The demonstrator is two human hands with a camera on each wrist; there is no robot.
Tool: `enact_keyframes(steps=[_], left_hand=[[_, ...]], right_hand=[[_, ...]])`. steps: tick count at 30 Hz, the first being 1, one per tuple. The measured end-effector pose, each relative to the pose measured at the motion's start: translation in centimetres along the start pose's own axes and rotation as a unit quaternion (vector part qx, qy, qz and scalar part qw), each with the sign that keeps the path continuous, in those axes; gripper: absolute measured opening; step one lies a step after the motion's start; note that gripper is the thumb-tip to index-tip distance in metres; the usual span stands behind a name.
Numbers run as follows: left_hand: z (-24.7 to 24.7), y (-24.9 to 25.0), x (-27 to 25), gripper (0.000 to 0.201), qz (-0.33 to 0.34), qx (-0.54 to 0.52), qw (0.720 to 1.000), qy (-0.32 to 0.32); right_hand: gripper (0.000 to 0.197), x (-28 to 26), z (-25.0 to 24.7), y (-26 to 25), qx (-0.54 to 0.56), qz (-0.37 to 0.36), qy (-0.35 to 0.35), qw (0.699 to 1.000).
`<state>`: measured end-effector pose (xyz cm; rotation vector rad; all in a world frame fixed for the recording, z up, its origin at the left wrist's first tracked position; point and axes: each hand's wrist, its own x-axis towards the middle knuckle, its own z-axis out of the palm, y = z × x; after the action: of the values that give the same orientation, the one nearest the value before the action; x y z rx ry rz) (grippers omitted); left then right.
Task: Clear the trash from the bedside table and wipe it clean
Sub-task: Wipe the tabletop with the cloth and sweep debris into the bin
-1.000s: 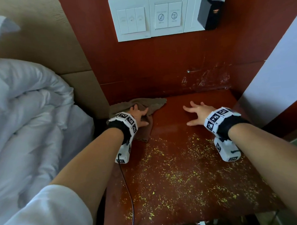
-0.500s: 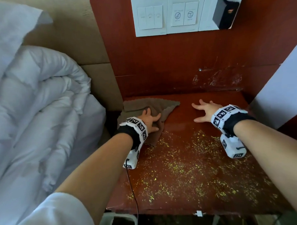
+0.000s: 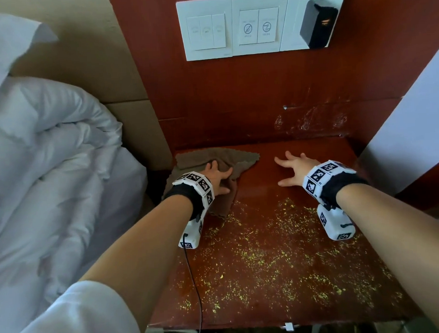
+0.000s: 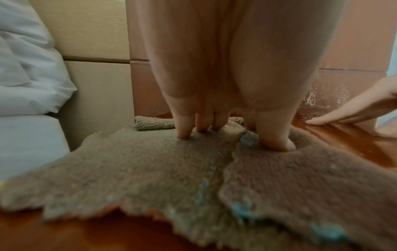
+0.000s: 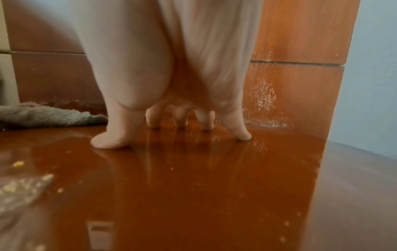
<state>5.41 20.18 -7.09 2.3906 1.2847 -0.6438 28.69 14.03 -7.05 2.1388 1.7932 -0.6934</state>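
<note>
The red-brown bedside table [image 3: 264, 189] is strewn with yellow crumbs [image 3: 262, 260] over its middle and front. A brown cloth [image 3: 228, 158] [image 4: 150, 169] lies at the back left corner. My left hand [image 3: 219, 176] [image 4: 225, 132] presses down on the cloth with spread fingers. My right hand [image 3: 292, 169] [image 5: 171, 132] rests its spread fingertips on the bare shiny table top [image 5: 193, 178] at the back right, holding nothing. The cloth's edge [image 5: 53, 117] shows to the left in the right wrist view.
A white duvet [image 3: 50, 173] and the beige headboard [image 3: 124, 90] stand to the left. The wooden back panel [image 3: 235, 102] carries a switch plate [image 3: 232, 27] and a black plug adapter [image 3: 318, 23]. A pale wall [image 3: 417, 120] bounds the right.
Both hands stay planted at the back of the table, the left on the cloth. The head view has shifted, showing more of the duvet and the table's front edge.
</note>
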Motion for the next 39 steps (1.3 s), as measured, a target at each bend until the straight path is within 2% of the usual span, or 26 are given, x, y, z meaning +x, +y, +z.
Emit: enact_keyframes(steps=[14,21,29,39], left_hand=[[-2.3,0.5,4.0,0.067,0.02,0.026,0.999,0.012],[-2.1,0.6,3.1,0.07,0.031,0.048,0.998,0.006],[-0.2,2.9,0.9,0.069,0.03,0.036,0.999,-0.002],[0.0,4.1,0.4,0.068,0.015,0.038,0.999,-0.013]], right_hand=[[0.078,0.5,-0.1,0.2,0.022,0.01,-0.006,1.0],[0.078,0.5,-0.1,0.3,0.021,0.005,-0.004,1.0],[0.073,-0.5,0.3,0.6,-0.014,-0.005,0.011,1.0],[0.069,-3.4,0.8,4.1,-0.034,0.017,0.009,0.999]])
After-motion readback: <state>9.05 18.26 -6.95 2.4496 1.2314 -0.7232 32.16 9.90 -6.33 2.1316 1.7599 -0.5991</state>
